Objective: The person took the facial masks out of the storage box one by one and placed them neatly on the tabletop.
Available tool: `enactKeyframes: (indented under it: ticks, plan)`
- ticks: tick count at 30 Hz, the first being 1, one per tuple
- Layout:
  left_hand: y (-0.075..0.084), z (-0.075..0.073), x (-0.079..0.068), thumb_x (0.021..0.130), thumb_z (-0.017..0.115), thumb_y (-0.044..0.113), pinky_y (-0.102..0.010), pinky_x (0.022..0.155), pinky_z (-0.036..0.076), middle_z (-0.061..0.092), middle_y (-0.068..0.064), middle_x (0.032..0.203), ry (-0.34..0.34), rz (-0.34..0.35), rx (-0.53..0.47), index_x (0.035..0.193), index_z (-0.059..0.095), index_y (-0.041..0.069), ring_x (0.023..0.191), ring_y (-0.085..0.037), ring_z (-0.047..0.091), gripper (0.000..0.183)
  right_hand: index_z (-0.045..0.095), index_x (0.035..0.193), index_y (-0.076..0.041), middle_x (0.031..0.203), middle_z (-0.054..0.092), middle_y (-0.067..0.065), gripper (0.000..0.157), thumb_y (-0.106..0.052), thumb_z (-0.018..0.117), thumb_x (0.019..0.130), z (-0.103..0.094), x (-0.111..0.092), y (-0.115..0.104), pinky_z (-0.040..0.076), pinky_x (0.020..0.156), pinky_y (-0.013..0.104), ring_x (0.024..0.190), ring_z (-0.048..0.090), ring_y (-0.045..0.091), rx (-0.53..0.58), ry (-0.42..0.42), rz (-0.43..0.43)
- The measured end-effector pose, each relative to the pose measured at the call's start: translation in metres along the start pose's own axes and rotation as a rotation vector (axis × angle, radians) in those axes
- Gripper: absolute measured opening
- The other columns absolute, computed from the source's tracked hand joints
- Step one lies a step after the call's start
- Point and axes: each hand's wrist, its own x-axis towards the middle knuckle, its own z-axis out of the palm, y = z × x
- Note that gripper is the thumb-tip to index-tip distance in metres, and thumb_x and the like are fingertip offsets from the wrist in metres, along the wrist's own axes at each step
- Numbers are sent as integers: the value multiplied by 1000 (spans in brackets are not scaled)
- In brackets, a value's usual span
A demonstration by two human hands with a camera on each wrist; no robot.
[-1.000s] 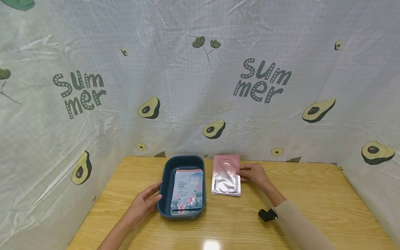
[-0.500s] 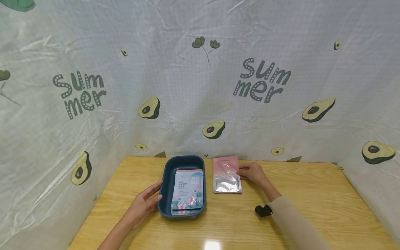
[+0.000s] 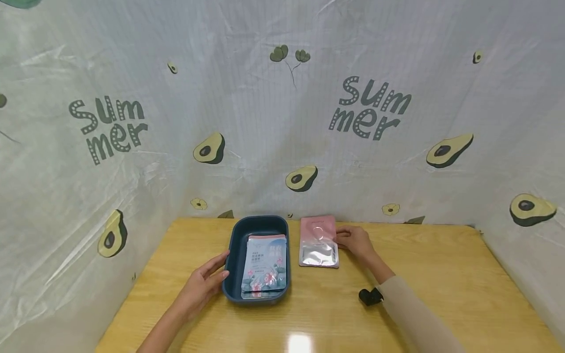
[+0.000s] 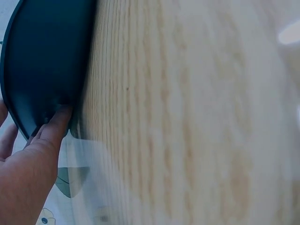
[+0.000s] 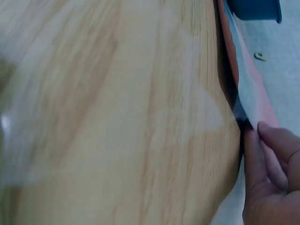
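On the left, my left hand (image 3: 200,289) touches the outer side wall of a dark blue plastic bin (image 3: 235,260) with extended fingers. In the left wrist view its fingertips meet the wall of that bin (image 4: 47,51). Blue flowered face mask packets (image 3: 265,262) lie stacked inside, a pink edge showing at the back of the pile. Right of the bin is a pink and silver face mask packet (image 3: 319,242). My right hand (image 3: 355,241) pinches its right edge. The right wrist view shows the packet (image 5: 253,89) nearly edge-on between thumb and fingers.
A wooden table (image 3: 410,260) carries everything, with a glare spot at its front. Behind it hangs a pale sheet (image 3: 247,98) printed with avocados and lettering. Near the right sleeve (image 3: 410,309), a small black device (image 3: 371,296) shows at the wrist.
The pink packet has turned slightly and shifted a little toward the back, with my right hand staying at its edge. My left hand stays at the bin. The head view has tilted slightly.
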Motion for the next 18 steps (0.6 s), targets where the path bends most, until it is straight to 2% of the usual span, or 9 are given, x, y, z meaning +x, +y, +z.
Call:
enactKeyframes:
  ticks: [2,5,7,13,18]
  plan:
    - [1,0,1,102,64,14,-36,103,51,29,-19,163,4,4,-4,159,33,10,141,-35,42,65,73,109,8,100,76,19,20,0,74,91,1,0,-4,61,74,27,88,73,20,-43,21,-42]
    - [1,-1,1,102,63,12,-37,102,52,28,-19,164,-7,-7,1,160,32,9,140,-35,43,66,75,101,8,91,76,16,17,0,78,87,3,-3,-10,60,68,25,80,71,17,-169,62,-98]
    - [1,-1,1,103,61,11,-38,102,52,27,-19,164,-13,-15,5,160,31,9,140,-35,44,65,76,98,7,87,76,13,16,-1,80,85,4,-4,-13,59,65,24,77,70,16,-226,80,-108]
    - [3,-1,-1,102,62,12,-38,100,53,27,-20,164,-8,-13,4,160,30,8,136,-32,49,66,76,98,6,85,77,12,16,-1,81,85,5,-6,-20,60,66,27,77,72,18,-254,80,-94]
    - [5,-1,0,102,62,12,-38,99,54,27,-21,163,-16,-5,-5,160,30,7,133,-30,51,66,74,103,3,89,75,10,21,-6,81,86,1,-5,-21,59,72,36,82,71,22,-361,76,-171]
